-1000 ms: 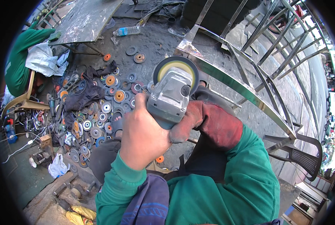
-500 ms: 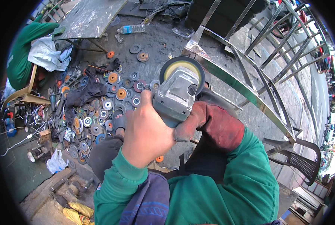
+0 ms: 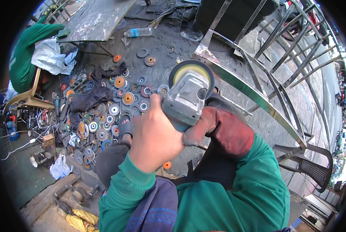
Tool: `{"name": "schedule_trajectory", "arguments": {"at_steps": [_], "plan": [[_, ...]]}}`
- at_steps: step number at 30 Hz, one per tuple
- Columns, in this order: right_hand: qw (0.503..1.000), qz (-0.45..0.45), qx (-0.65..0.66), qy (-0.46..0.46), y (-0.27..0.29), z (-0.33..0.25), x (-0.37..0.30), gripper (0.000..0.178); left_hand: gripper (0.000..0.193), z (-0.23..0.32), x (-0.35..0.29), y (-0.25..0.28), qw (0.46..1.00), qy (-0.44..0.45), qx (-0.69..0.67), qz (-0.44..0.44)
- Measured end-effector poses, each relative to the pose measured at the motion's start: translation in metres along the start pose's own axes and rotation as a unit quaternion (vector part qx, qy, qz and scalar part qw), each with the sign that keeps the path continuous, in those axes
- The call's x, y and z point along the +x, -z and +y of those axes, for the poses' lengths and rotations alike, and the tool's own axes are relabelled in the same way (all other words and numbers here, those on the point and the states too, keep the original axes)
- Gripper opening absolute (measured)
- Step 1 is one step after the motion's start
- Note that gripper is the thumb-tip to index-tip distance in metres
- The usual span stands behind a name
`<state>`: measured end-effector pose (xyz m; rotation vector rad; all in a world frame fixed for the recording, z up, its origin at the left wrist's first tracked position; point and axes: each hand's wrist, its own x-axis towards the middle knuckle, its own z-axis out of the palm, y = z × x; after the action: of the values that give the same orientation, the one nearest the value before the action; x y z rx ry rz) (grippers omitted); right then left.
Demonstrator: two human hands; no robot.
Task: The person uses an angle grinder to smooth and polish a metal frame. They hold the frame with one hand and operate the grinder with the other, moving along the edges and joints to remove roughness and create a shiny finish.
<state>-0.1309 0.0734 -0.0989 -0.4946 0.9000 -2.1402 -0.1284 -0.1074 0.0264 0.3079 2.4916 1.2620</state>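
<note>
An angle grinder (image 3: 183, 101) with a worn grey head is held up in front of me, over my knees. Its round disc (image 3: 173, 73), dark-rimmed with a yellowish face, is at the far end. My bare left hand (image 3: 157, 135) is closed around the grinder's left side, thumb pointing up along it. On the other side, my right hand (image 3: 227, 129) wears a red, blackened work glove and is wrapped round the tool's lower right part. Both hands hide most of the grinder's body. Just right of the disc stands a shiny metal frame (image 3: 254, 94), apart from it.
Several used grinding discs (image 3: 128, 98) cover the ground at left, with a dark cloth (image 3: 88, 98) among them. A plastic bottle (image 3: 139, 32) lies beyond. Another person in green (image 3: 24, 69) is beside a board table (image 3: 97, 21). A black chair (image 3: 314, 168) stands at right.
The view has shifted slightly, so everything sits a little lower and further right. Both hands keep the same hold on the grinder.
</note>
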Motion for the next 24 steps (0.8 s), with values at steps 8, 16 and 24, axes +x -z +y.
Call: {"name": "schedule_trajectory", "arguments": {"at_steps": [8,16,24], "plan": [[0.999,0.016,0.035,-0.032,0.006,0.006,-0.001,0.094,0.104,-0.001,-0.001,0.003,1.000,-0.004,-0.017,-0.023],[0.998,0.011,0.019,-0.052,0.009,0.018,-0.002,0.091,0.101,0.001,0.000,0.003,0.999,0.002,-0.027,-0.029],[0.999,-0.013,0.039,-0.010,0.005,0.012,0.004,0.097,0.097,0.001,0.000,0.002,1.000,0.000,-0.001,-0.020]]}}
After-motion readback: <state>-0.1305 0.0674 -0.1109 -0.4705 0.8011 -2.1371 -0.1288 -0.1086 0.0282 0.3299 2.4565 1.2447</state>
